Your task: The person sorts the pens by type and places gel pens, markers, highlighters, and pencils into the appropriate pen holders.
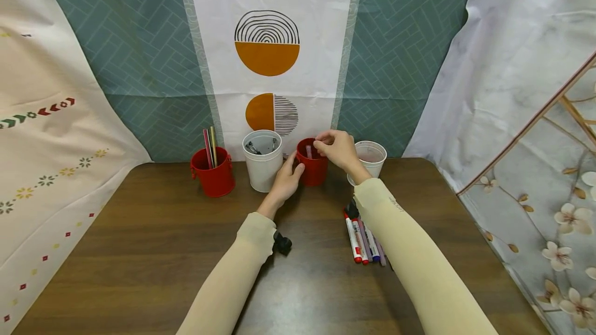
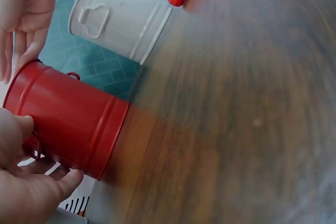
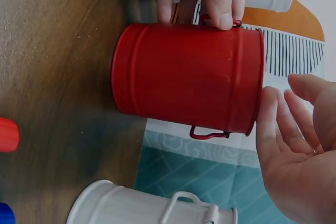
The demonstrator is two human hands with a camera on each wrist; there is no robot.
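Note:
A small red bucket [image 1: 313, 170] stands upright at the back of the table, with a pinkish stick-like item [image 1: 309, 152] showing inside it. My left hand [image 1: 286, 180] holds the bucket's left side, thumb in front and fingers further back beside a small side handle [image 2: 34, 146]. At its rim is my right hand [image 1: 339, 149], fingertips by the edge; in the right wrist view its thumb and fingers are apart with nothing seen between them. Several markers [image 1: 363, 239] with red, blue and purplish parts lie side by side nearer me, partly hidden by my right sleeve.
Left of the held bucket stands a white bucket [image 1: 264, 172] with dark items inside. Farther left, another red bucket [image 1: 215, 180] contains several thin sticks [image 1: 210, 148]. A second white bucket [image 1: 372, 154] stands behind my right wrist. Patterned cloth [image 1: 396, 66] hangs behind the table.

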